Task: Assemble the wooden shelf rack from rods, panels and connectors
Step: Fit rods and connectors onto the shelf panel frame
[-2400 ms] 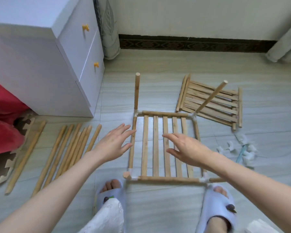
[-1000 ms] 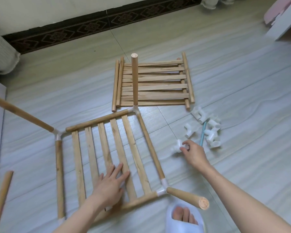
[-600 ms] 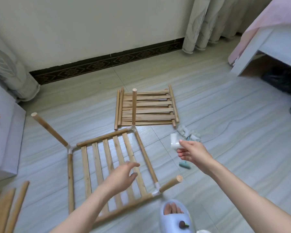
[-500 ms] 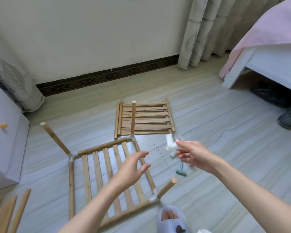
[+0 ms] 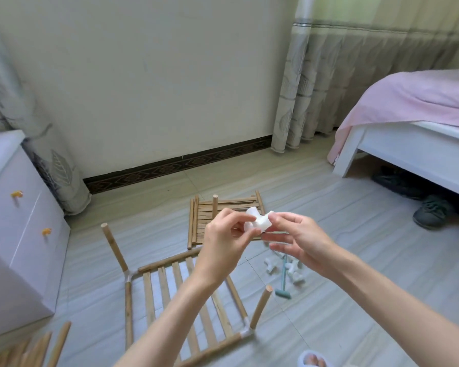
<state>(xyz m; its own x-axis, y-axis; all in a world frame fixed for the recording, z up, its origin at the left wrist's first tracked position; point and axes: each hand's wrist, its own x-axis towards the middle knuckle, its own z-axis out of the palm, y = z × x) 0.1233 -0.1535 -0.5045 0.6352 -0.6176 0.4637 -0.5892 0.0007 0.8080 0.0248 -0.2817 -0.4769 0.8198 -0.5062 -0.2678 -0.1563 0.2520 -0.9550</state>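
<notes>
We hold a small white plastic connector (image 5: 257, 221) up in front of us, our left hand (image 5: 224, 241) pinching one of its stubby sockets while our right hand (image 5: 297, 241) pinches its other side between thumb and fingers. It looks light, hard and smooth, so we judge it best held by the body, leaving the open sockets free. Below our hands the slatted wooden panel (image 5: 186, 300) with upright rods lies on the floor, with spare connectors (image 5: 289, 271) under our right hand.
</notes>
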